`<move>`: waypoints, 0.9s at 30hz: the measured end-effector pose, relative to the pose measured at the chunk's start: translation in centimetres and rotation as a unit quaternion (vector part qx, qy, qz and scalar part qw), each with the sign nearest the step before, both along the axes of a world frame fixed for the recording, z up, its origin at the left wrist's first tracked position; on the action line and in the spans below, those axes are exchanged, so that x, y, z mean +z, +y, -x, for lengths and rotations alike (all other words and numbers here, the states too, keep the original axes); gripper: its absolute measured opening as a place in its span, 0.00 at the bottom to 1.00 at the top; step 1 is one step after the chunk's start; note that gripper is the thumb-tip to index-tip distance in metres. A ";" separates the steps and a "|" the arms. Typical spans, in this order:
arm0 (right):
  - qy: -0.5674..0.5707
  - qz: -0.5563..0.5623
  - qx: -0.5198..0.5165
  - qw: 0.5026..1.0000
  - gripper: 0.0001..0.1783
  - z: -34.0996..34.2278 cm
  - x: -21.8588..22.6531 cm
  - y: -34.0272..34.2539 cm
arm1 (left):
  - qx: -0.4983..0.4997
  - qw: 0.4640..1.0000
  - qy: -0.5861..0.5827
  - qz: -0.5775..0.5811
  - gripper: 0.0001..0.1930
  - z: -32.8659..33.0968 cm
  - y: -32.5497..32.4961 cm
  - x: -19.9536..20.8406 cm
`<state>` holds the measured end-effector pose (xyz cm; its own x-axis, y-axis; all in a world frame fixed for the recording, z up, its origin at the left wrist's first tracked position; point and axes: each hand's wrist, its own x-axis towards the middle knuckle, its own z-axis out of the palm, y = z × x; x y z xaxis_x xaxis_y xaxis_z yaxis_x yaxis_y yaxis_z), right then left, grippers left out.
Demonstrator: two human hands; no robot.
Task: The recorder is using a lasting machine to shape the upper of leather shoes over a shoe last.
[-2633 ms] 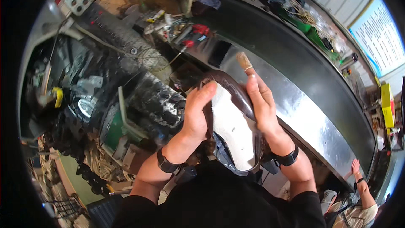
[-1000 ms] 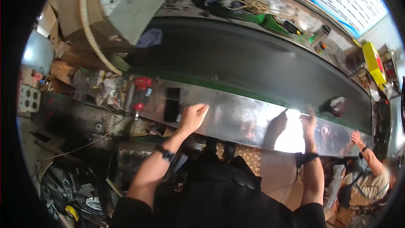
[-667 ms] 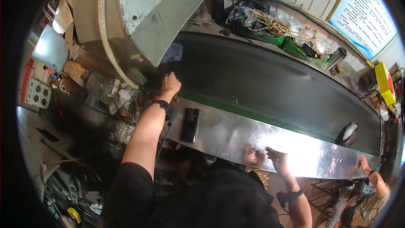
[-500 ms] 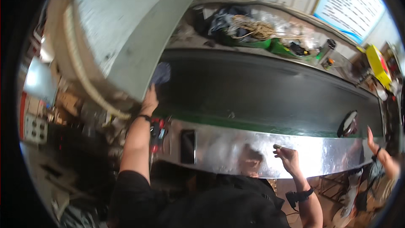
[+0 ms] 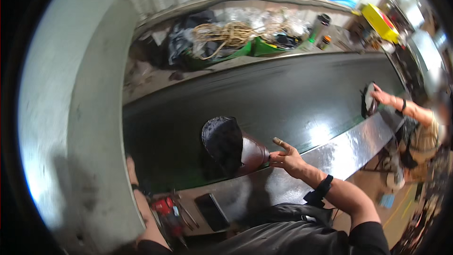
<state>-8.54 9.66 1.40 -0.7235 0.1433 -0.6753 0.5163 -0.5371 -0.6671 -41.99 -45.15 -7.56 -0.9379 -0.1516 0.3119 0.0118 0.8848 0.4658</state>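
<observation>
A dark brown leather shoe upper point(image 5: 255, 153) lies on the black belt in front of me. Its wide, dark, rough-looking opening faces away to the left and its narrow end points at my right hand. The fingertips of my right hand point(image 5: 289, 159) close on that narrow end, while one finger with a tan cover on its tip sticks out apart. At the left, my left hand point(image 5: 132, 172) reaches beside the grey machine housing point(image 5: 94, 75), which covers most of it, so its fingers are hidden. I cannot make out anything in it.
A shiny metal ledge point(image 5: 349, 156) edges the belt point(image 5: 292, 94), with a black phone point(image 5: 212, 211) and red tools point(image 5: 166, 208) on it. At the far right a co-worker's hand point(image 5: 383, 97) touches another shoe piece point(image 5: 369, 101). Green bins point(image 5: 236, 54) of scraps and cord stand behind.
The view has swung left. The shoe upper, half showing by the housing before, now lies farther right. My right hand has reached from the ledge to it; the co-worker's hand has reached the other shoe piece.
</observation>
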 end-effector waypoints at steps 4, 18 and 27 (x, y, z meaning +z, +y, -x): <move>0.010 0.075 -0.048 0.996 0.43 -0.9 2.5 2.1 | 0.005 0.996 -0.033 -0.080 0.26 -0.4 -0.6 -2.8; 0.107 0.175 -0.076 0.976 0.51 -11.8 4.6 5.6 | 0.080 0.902 -0.224 -0.359 0.29 -6.0 -0.5 -0.5; 0.138 0.173 -0.194 0.956 0.41 -21.2 1.7 9.7 | -0.177 0.970 0.099 0.133 0.29 -20.3 19.3 10.1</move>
